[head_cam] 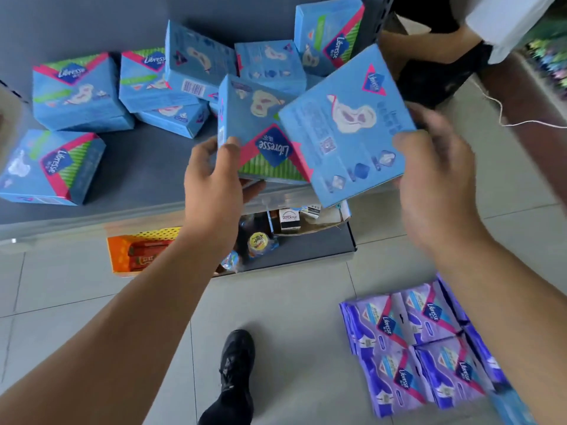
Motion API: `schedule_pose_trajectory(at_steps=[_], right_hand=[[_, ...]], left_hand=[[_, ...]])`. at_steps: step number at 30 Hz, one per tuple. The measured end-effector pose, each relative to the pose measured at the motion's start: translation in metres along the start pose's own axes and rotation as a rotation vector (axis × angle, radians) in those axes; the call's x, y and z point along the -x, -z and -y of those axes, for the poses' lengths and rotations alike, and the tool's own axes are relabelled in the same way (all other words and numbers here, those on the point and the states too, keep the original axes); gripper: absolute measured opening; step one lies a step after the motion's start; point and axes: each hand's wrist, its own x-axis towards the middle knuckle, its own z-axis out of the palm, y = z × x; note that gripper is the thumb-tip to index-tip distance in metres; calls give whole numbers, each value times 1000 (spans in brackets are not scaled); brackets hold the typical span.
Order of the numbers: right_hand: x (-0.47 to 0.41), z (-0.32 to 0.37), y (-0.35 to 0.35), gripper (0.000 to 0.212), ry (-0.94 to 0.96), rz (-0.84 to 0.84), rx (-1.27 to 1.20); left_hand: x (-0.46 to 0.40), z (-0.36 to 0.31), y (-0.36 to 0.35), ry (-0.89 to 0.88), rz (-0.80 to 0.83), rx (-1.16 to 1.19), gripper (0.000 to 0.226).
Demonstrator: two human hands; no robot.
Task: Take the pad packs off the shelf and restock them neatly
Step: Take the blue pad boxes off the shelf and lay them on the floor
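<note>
Gripping one blue Libresse box [260, 139] with my left hand [211, 179], I clamp another blue box [346, 127] in my right hand [435, 170]. Both overlap above the grey shelf [147, 167].

Smooth, lightly glossy blue cardboard pad boxes [80, 92] are lying across a matt, dark grey shelf board [144, 167] with an even, painted-looking finish. The left hand [211, 182] and the right hand [435, 167] are each gripping one such box, the printed card faces catching a soft sheen. On the floor, soft purple plastic-film pad packs [420, 342] are showing creases and a shinier wrap. Pale grey floor tiles [291, 305] are looking smooth and faintly reflective. A black shoe [237, 360] is showing a dull surface; its material is unclear.
</note>
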Motion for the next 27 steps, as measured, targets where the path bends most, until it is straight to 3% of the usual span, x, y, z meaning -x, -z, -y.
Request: schedule_pose_trajectory(at_steps=[4,8,14,20,22,24,27], right_hand=[[3,-7,1,24,-177,-3,-5],[3,-17,-1,21,-281,21,-54],[-6,-28,-23,23,-383,34,-105],[-15,-33,-26,22,-379,62,-85],[-16,-31,-20,23,-367,64,-81],[-18,-27,-11,23,-350,71,-68],[-15,-18,12,28,-341,47,-111]], left_hand=[[11,8,-8,131,108,57,12],[9,16,-5,213,111,100,5],[-9,19,-1,295,116,175,12],[-34,17,3,153,-20,-326,39],[-37,13,4,139,-63,-592,45],[-31,8,-1,-6,-108,-894,42],[3,-3,-26,-247,44,-763,54]])
